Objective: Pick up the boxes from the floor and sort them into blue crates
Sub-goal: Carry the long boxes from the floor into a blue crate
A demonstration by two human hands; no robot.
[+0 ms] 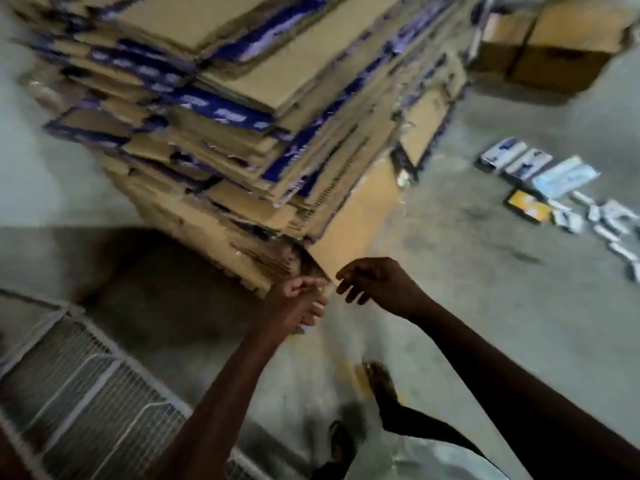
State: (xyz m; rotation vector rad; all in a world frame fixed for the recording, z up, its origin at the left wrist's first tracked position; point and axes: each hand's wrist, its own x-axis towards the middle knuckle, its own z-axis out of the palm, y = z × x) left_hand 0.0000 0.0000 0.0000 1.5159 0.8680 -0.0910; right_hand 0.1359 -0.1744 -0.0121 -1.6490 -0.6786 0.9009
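Several small boxes (540,178) lie on the grey floor at the right, white, pale blue and one orange, with a row of smaller packs (602,223) trailing towards the right edge. No blue crate is in view. My left hand (301,303) and my right hand (374,282) reach forward side by side near the bottom corner of a tall cardboard stack (242,116). The fingers of both hang loosely curled, and I see nothing held in either. The picture is blurred by motion.
The stack of flattened brown cartons with blue print fills the upper left. Two brown cartons (554,46) stand at the top right. A white wire rack (86,386) lies at the lower left. A foot (381,379) shows below my hands.
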